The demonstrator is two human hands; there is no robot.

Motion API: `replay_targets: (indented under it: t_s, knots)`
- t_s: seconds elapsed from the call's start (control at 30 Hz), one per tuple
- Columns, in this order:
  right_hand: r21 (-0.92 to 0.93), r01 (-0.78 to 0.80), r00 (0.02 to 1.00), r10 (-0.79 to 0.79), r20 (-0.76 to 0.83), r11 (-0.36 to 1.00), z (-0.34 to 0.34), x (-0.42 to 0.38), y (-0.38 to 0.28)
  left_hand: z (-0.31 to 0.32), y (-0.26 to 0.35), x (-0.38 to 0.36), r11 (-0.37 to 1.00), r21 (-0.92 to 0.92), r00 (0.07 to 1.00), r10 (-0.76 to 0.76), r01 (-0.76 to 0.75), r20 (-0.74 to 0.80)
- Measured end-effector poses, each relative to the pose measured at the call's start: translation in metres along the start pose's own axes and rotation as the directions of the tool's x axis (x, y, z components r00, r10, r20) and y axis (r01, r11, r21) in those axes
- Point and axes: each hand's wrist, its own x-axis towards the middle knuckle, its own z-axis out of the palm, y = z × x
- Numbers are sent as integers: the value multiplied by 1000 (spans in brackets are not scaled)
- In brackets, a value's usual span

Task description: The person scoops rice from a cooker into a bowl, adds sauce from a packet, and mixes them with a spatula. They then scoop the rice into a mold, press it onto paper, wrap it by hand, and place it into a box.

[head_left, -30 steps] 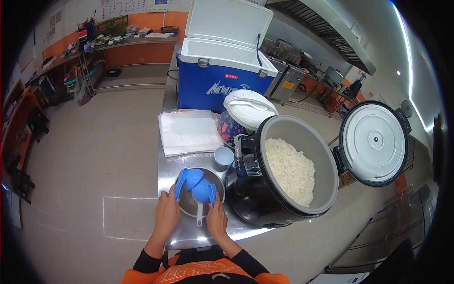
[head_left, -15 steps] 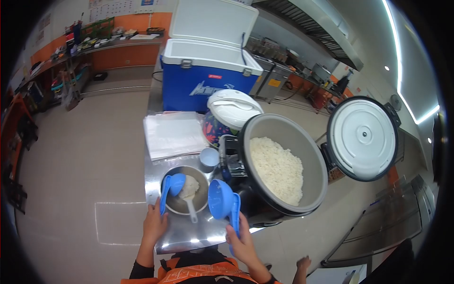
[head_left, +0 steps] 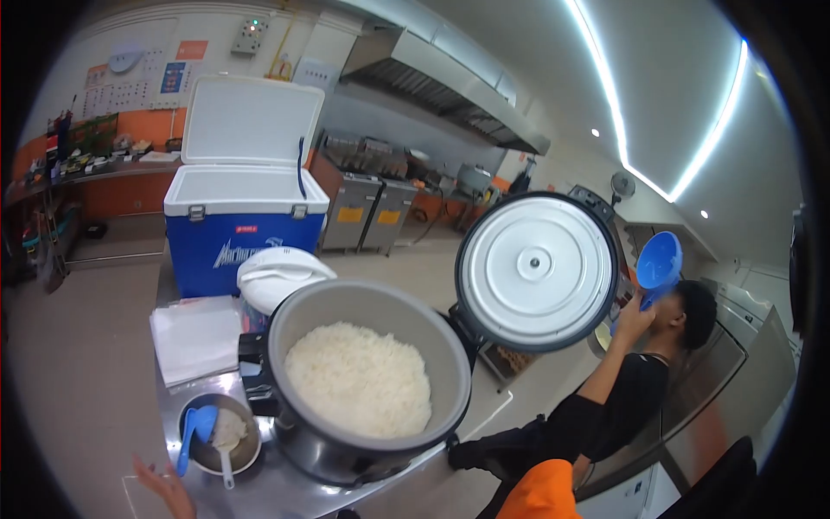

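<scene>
My right hand (head_left: 634, 318) is raised at the right, its fingers wrapped round the handle of a blue bowl-shaped scoop (head_left: 659, 259). At the lower left my left hand (head_left: 166, 490) has its fingers apart and holds nothing. Just above it, a metal bowl (head_left: 251, 451) holds a blue scoop (head_left: 204, 421) and a white paddle (head_left: 226, 463) with rice on it. The large open cooker (head_left: 454, 368) contains white rice (head_left: 359, 381); its round lid (head_left: 536, 268) stands up between the pot and my right hand.
Behind the cooker are a white-lidded container (head_left: 281, 275), plastic sheets (head_left: 197, 339) and an open blue cooler (head_left: 216, 251). A co-worker (head_left: 635, 402) in black is at the right, close behind my raised arm. Kitchen equipment (head_left: 350, 208) lines the back wall.
The view has turned right and up. My right hand has lifted the blue scoop from beside the metal bowl to high on the right. A co-worker's head and body now show.
</scene>
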Motion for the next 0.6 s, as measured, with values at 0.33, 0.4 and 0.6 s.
replay_targets:
  t_s: [0.33, 0.4, 0.6]
  knots:
    - [230, -176, 849, 29, 527, 957, 104, 19, 82, -66, 53, -89, 894, 286, 936, -304, 344, -178]
    - [305, -145, 820, -58, 569, 941, 124, 11, 90, -68, 48, -102, 874, 338, 928, -273, 349, -252]
    - [484, -12, 691, -343, 636, 875, 145, 6, 104, -64, 17, -121, 926, 175, 925, -285, 333, -252]
